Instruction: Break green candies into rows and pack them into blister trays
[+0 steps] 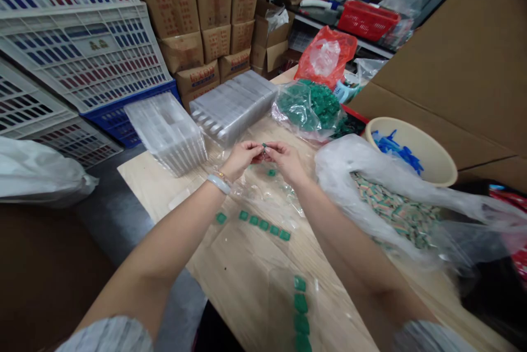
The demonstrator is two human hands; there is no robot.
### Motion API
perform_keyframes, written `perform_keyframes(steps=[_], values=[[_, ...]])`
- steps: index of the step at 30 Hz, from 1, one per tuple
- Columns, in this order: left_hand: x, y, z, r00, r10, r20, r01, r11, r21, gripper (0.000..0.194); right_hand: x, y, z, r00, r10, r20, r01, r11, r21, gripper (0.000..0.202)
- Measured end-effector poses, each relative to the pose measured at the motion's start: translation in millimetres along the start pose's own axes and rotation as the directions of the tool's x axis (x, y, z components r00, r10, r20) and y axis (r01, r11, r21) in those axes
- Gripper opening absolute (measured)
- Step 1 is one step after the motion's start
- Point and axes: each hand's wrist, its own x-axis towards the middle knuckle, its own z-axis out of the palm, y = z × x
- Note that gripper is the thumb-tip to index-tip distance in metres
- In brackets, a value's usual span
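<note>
My left hand (242, 158) and my right hand (284, 158) meet over the middle of the wooden table. Their fingertips pinch a small dark green piece (264, 146) between them, mostly hidden by the fingers. Just below lies a loose green square piece (272, 173) on clear plastic. Nearer to me, a row of several green square pieces (263, 224) runs across a clear plastic tray, and a single green piece (221, 218) sits left of it. A column of larger-looking green pieces (301, 303) lies close to my body.
Stacked clear plastic trays (167, 127) stand at the table's left, more (234, 102) behind. A bag of green pieces (308, 105) lies at the back. On the right are a bag of pink-and-green pieces (395, 206) and a cream bowl (442, 162) with blue pieces.
</note>
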Motion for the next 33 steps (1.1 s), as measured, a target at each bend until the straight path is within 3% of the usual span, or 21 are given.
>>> perform_keyframes(steps=[3,5,7,9,11,14,17,19,22,25,27,30,33], values=[[3,6,-1.6,1.0,0.008,-0.024,-0.007,0.998,0.069,0.007,3,-2,2,0.999,-0.01,-0.052,0.007,0.999,-0.051,0.017],[4,8,-3.1,0.999,0.026,-0.028,-0.022,0.992,0.121,0.006,3,-3,-3,0.996,0.059,-0.064,-0.059,0.998,0.011,0.016],[2,7,-4.8,0.995,0.092,-0.028,-0.082,0.968,0.237,0.001,1,-3,-11,0.989,0.142,-0.037,-0.137,0.986,0.097,0.018],[-2,3,-5.6,0.978,0.206,0.024,-0.198,0.892,0.406,0.014,-2,-2,-19,0.983,0.183,-0.021,-0.178,0.973,0.146,0.018],[-8,-2,-4.5,0.94,0.329,0.095,-0.326,0.775,0.542,0.025,-6,-1,-23,0.979,0.203,-0.026,-0.196,0.967,0.163,0.018],[-17,-6,1.5,0.859,0.494,0.138,-0.452,0.603,0.658,0.026,-11,-1,-24,0.971,0.238,-0.017,-0.23,0.954,0.19,0.015],[-21,-4,8.5,0.787,0.552,0.276,-0.561,0.453,0.693,0.018,-16,-2,-23,0.961,0.272,0.04,-0.274,0.934,0.231,0.011],[-21,-3,10.9,0.767,0.542,0.343,-0.596,0.406,0.692,0.016,-18,-3,-24,0.95,0.299,0.086,-0.311,0.918,0.247,0.009],[-21,-3,9.2,0.783,0.548,0.294,-0.561,0.419,0.714,0.014,-20,-4,-28,0.938,0.334,0.091,-0.346,0.897,0.277,0.004],[-29,-8,1.5,0.838,0.478,0.262,-0.492,0.455,0.742,0.015,-22,-3,-32,0.933,0.359,0.037,-0.35,0.876,0.333,0.004],[-38,-11,-5.8,0.87,0.361,0.336,-0.468,0.388,0.794,0.019,-24,-2,-36,0.923,0.383,0.049,-0.374,0.856,0.357,0.007],[-46,-12,-16.3,0.858,0.261,0.443,-0.502,0.242,0.83,0.016,-26,1,-41,0.914,0.397,0.081,-0.398,0.841,0.367,0.005],[-40,-9,-22.9,0.908,0.254,0.334,-0.374,0.13,0.918,0.02,-29,6,-44,0.923,0.382,0.051,-0.373,0.852,0.367,0.005]])
